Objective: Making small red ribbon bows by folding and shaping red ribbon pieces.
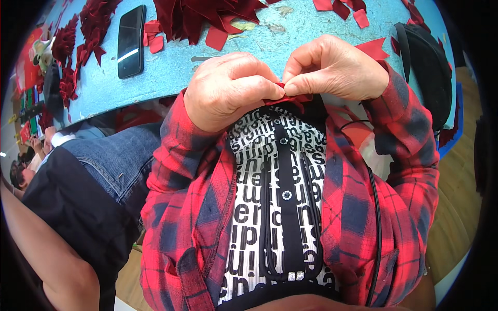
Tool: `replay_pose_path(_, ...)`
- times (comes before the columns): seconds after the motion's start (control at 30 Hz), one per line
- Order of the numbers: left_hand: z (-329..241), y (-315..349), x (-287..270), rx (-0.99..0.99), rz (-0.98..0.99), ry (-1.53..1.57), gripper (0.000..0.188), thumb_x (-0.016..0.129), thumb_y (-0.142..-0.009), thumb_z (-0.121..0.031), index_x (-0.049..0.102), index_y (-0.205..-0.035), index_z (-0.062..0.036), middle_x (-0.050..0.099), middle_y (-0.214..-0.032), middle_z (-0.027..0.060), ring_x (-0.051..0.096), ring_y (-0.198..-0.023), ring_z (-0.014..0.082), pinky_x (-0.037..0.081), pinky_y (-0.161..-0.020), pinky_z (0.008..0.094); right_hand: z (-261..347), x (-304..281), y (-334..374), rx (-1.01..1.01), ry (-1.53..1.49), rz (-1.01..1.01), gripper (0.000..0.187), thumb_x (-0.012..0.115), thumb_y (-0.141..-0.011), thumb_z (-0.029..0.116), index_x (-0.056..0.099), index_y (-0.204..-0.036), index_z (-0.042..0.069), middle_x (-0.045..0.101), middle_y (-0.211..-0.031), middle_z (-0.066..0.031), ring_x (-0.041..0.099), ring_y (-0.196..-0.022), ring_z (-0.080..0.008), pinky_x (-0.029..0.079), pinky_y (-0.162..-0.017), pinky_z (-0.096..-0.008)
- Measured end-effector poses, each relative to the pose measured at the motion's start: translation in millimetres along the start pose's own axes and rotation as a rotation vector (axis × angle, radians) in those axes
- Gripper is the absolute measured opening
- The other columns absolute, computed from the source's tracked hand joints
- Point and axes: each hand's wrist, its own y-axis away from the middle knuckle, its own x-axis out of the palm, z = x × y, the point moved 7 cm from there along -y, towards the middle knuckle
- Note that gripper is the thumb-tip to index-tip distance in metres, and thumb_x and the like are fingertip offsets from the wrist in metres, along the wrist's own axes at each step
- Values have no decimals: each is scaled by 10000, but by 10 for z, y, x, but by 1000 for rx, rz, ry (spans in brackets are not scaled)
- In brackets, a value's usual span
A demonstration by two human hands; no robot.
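Between my two hands, close to my chest at the table's near edge, is a small piece of dark red fabric (287, 102). My left hand (231, 85) pinches it from the left, thumb and forefinger pressed together. From the other side my right hand (334, 67) holds it with thumb and forefinger, the tips of both hands meeting. My fingers cover much of the piece, so its full shape is hidden. A pile of pointed dark red fabric pieces (192, 18) lies on the table just beyond my hands.
The light blue table (171, 72) has worn patches. On it are a black phone (131, 41), loose red squares (154, 37), gathered red fabric strips (93, 28) and a black bag (428, 72) at the right. A person in jeans (122, 160) sits close at my left.
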Motion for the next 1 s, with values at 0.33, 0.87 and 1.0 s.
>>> replay_pose_path(0.33,68,24,76,-68,46,61,255,712,-663,67,719,-894,-40,691,-867,98,688,-753,250,552,-644,327,1,-2,65,-30,118,-124,142,738,-895,123,715,-908,-17,677,-759,0,593,-709,-45,479,-627,-216)
replay_pose_path(0.87,202,66,193,-205,-2,123,200,810,-715,18,690,-867,-35,699,-891,89,698,-797,215,559,-696,298,321,221,296,-511,951,-576,95,702,-769,55,630,-829,41,615,-726,-104,621,-707,-299,507,-638,-396)
replay_pose_path(1.0,213,81,177,-218,-30,172,210,811,-714,33,674,-859,-32,705,-892,93,700,-800,215,561,-699,299,352,268,332,-573,936,-572,95,686,-769,24,627,-842,34,617,-754,-105,614,-722,-304,506,-655,-400)
